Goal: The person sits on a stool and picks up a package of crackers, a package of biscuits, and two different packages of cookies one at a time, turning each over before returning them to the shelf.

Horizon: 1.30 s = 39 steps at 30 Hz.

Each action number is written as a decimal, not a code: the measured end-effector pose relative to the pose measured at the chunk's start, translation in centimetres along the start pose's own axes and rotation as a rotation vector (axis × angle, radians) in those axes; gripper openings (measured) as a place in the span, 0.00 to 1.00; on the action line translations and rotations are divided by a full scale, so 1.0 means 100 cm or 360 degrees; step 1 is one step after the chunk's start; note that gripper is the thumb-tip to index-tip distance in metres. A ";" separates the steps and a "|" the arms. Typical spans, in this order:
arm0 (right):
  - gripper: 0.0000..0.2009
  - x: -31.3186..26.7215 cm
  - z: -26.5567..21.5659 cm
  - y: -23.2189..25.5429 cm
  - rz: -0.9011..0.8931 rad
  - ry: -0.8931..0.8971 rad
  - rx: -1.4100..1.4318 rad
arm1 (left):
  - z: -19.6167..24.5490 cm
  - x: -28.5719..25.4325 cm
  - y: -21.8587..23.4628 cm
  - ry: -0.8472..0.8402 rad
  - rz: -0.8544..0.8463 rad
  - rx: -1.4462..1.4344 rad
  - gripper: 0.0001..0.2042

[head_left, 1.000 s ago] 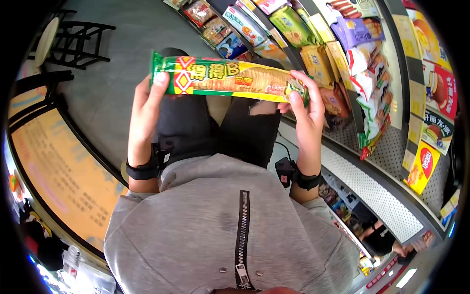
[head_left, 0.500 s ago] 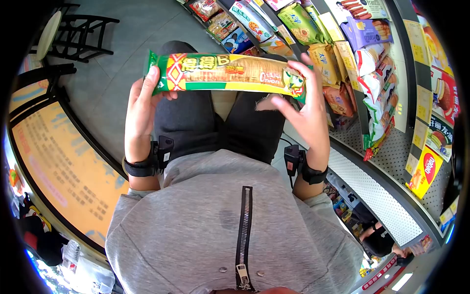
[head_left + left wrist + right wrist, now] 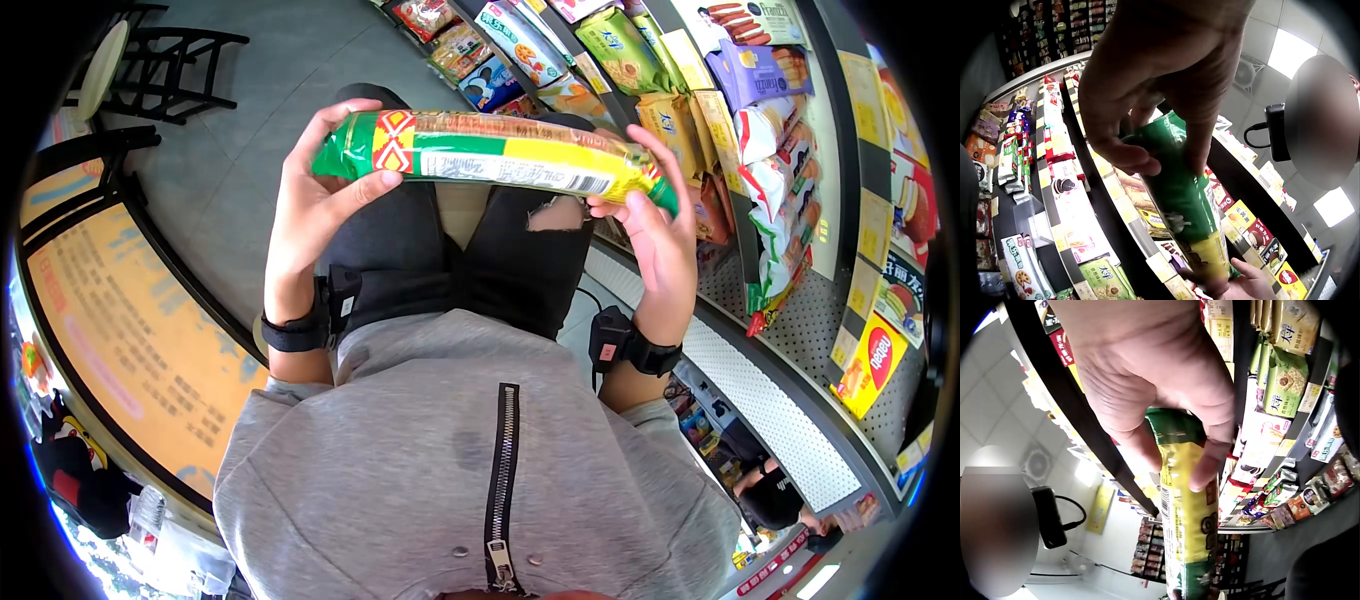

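A long green and yellow packet of biscuits (image 3: pixel 490 155) is held level above the person's lap, its side with the barcode and small print facing up in the head view. My left hand (image 3: pixel 325 185) grips the green end, thumb along the near edge and fingers behind it. At the other end my right hand (image 3: pixel 660 225) holds the packet between thumb and fingers. The left wrist view has the left hand (image 3: pixel 1160 81) around the crimped green end of the packet (image 3: pixel 1188 200). In the right wrist view, the right hand's (image 3: pixel 1154 381) thumb and fingers straddle the packet (image 3: pixel 1185 506).
Store shelves (image 3: pixel 790 300) with packaged snacks rise close on the right. A table with an orange printed top (image 3: pixel 130 330) stands on the left, with black chairs (image 3: pixel 175 75) beyond it. Another person (image 3: pixel 775 495) is at the lower right.
The packet has turned about its length, from its front with large lettering to its barcode side. My right hand loosened its hold midway, then gripped the end again; the left thumb shifted along the packet.
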State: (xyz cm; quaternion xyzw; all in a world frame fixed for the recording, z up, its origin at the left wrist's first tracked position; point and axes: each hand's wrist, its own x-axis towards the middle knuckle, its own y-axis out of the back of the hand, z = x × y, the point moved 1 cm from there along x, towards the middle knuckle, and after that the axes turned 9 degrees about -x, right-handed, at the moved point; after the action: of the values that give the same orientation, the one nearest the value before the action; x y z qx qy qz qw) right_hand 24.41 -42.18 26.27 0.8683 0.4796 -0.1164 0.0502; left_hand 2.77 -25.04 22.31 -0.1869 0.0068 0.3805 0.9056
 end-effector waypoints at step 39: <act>0.12 0.002 0.007 -0.008 0.0446 0.0265 -0.0279 | -0.002 -0.002 -0.005 -0.0107 -0.0063 0.0531 0.20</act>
State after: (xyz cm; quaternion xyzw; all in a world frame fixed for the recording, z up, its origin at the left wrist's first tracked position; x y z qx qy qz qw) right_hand 23.77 -41.74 25.54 0.9256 0.3646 0.0064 0.1016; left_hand 2.99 -25.60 22.38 -0.0214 0.0358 0.3623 0.9311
